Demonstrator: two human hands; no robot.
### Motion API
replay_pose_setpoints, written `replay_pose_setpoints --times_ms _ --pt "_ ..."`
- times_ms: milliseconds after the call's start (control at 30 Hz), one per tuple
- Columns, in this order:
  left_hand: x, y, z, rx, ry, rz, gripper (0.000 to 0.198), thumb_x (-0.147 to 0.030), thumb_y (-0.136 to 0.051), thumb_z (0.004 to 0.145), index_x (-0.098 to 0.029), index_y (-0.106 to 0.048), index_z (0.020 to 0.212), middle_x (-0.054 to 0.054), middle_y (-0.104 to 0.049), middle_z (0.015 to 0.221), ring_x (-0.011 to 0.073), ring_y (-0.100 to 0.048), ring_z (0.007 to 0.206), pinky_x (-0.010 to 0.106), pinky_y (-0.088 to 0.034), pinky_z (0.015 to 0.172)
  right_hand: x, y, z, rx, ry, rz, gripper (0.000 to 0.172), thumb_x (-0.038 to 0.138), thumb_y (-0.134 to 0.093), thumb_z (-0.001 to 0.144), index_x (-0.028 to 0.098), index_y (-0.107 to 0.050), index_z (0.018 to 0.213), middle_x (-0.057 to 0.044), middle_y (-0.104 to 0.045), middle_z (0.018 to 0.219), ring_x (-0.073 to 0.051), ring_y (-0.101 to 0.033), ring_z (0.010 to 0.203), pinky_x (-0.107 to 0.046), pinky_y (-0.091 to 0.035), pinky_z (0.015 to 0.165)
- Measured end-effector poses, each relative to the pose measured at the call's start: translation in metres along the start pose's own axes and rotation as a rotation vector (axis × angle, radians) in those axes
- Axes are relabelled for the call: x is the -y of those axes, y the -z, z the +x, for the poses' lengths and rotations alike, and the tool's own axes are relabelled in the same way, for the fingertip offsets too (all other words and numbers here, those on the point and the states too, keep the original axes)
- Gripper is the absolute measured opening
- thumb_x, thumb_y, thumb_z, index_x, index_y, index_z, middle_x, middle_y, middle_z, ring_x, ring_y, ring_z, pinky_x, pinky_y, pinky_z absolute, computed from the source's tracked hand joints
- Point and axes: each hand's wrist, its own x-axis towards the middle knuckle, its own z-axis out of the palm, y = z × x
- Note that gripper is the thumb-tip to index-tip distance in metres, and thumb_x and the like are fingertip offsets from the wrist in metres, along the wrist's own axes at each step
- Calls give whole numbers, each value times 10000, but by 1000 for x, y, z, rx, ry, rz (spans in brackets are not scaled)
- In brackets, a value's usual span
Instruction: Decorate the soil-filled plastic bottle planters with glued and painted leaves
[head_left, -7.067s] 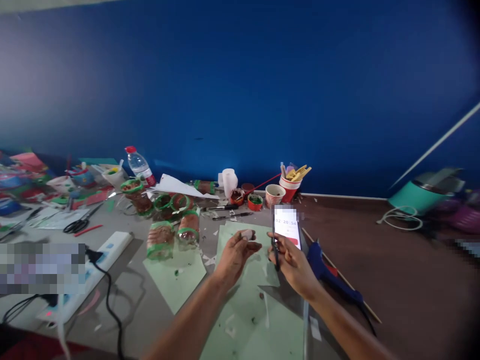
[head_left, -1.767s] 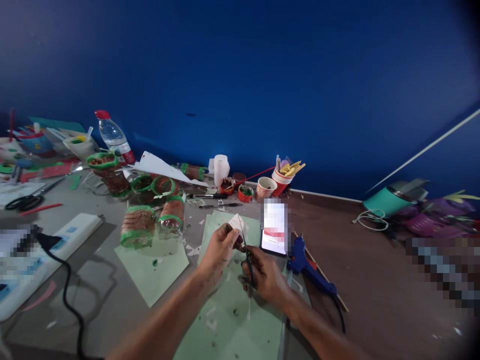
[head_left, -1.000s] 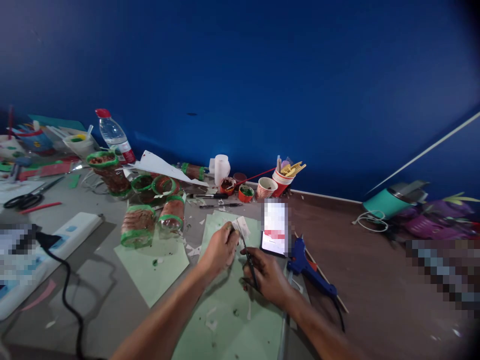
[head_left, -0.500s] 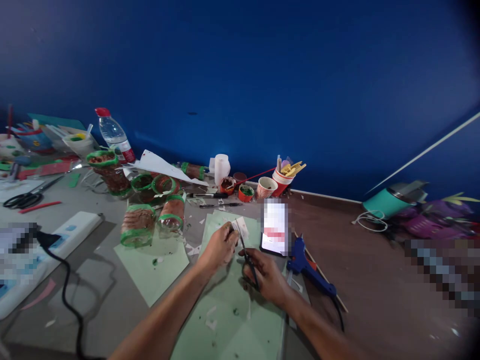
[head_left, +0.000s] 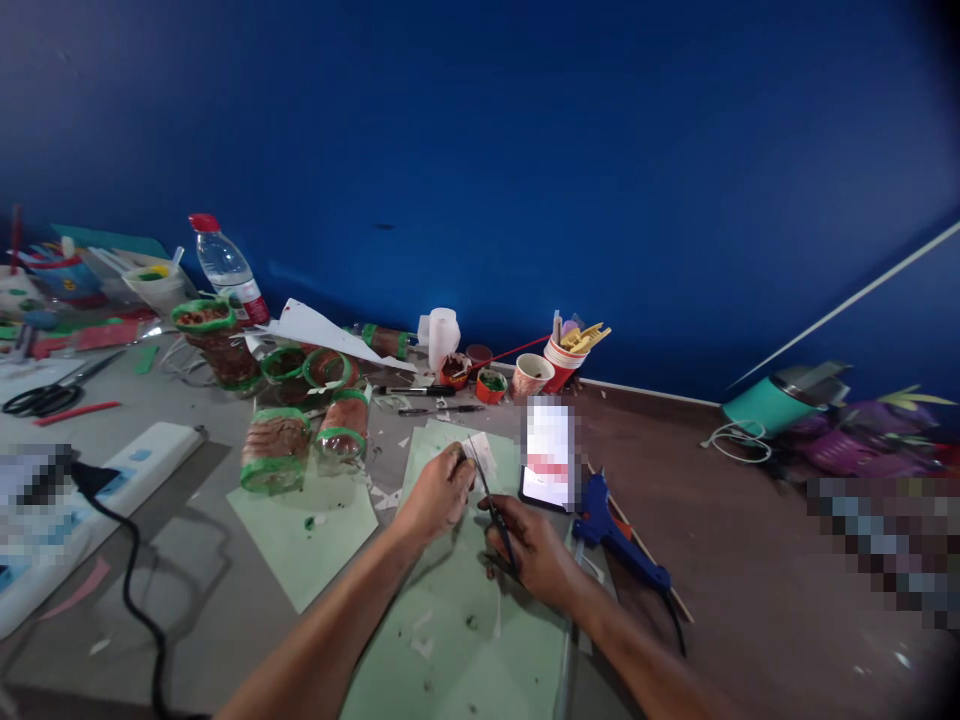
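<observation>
My right hand (head_left: 536, 550) is closed around the handles of a pair of dark scissors (head_left: 496, 520), with the blades pointing up and to the left. Between the fingertips of my left hand (head_left: 439, 488) is a small piece of white paper (head_left: 481, 455), and the scissor blades lie against it. Whether the blades are fully closed is too small to tell. Both hands are above a pale green sheet (head_left: 450, 660) strewn with paper scraps. Just beyond my right hand lies a lit phone (head_left: 547, 455).
A blue glue gun (head_left: 622, 540) and a wooden stick lie to the right. Brown-painted jars (head_left: 274, 450) with green rims stand at left, near a plastic bottle (head_left: 229, 270). A white power strip (head_left: 97, 520) with a black cable is at far left. Paper cups (head_left: 532, 375) line the wall.
Hardly anything differs. Both hands keep their place with the scissors at the white paper; the view has shifted very slightly.
</observation>
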Motion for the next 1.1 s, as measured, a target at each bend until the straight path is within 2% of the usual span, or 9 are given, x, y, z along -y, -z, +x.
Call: replay_pose_setpoints --times_ms 133,400,600,833,1100 --pt "-1 0 0 -1 -51 7 133 -253 -392 828 -205 -399 704 -45 -416 599 101 -376 524 233 -287 513 1 1 0 -8 0 -71 310 424 -526 857 194 -555 1062 46 -422 609 -89 -373 494 -231 -456 496" --pt "-1 -1 0 -2 16 -4 131 -244 -377 818 -209 -385 693 -49 -414 578 100 -372 497 234 -277 490 10 3 1 -14 19 -190 225 288 -492 853 176 -568 1034 35 -443 626 -94 -381 516 -213 -390 494" --pt "5 -1 1 -4 0 -5 108 -239 -388 812 -207 -400 710 -45 -423 598 103 -383 522 232 -287 505 13 8 2 -31 33 -321 265 184 -482 816 153 -581 1060 28 -501 639 -102 -413 548 -218 -354 529" --pt "1 0 3 -12 20 -6 91 -208 -399 790 -206 -399 698 -48 -412 585 103 -375 521 229 -275 501 8 11 4 -53 58 -392 299 209 -512 806 146 -610 1081 -2 -564 704 -123 -459 607 -219 -365 549" --pt "-5 -2 0 19 51 27 121 -175 -411 779 -210 -382 666 -55 -400 551 101 -355 495 229 -262 489 4 13 4 -30 56 -317 250 260 -534 811 156 -598 1029 2 -514 693 -114 -413 592 -214 -355 536"
